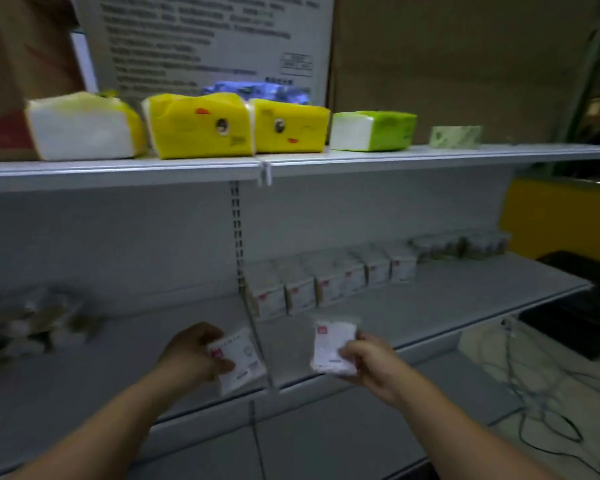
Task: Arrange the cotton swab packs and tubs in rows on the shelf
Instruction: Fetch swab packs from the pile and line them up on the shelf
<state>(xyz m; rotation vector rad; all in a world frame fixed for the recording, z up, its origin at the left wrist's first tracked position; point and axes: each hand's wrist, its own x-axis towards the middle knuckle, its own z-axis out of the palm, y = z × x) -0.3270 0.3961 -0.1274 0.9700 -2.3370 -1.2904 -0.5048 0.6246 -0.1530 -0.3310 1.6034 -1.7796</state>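
Observation:
My left hand point(191, 355) grips a white cotton swab pack point(239, 362) with a red label, held above the front of the grey shelf point(447, 306). My right hand point(368, 362) pinches a second white pack point(333, 344) a little to the right. Behind them, a row of several white packs point(329, 282) stands along the back of the shelf. Past that row, at the far right, sit several clear tubs point(465, 245). A blurred heap of loose packs point(28, 320) lies on the shelf at the left.
The upper shelf point(291, 164) carries yellow tissue packs point(201, 126), a green one point(374, 129) and a small green box point(456, 136). A slotted upright post point(237, 237) splits the back panel. Cables point(534, 393) lie on the floor at the right.

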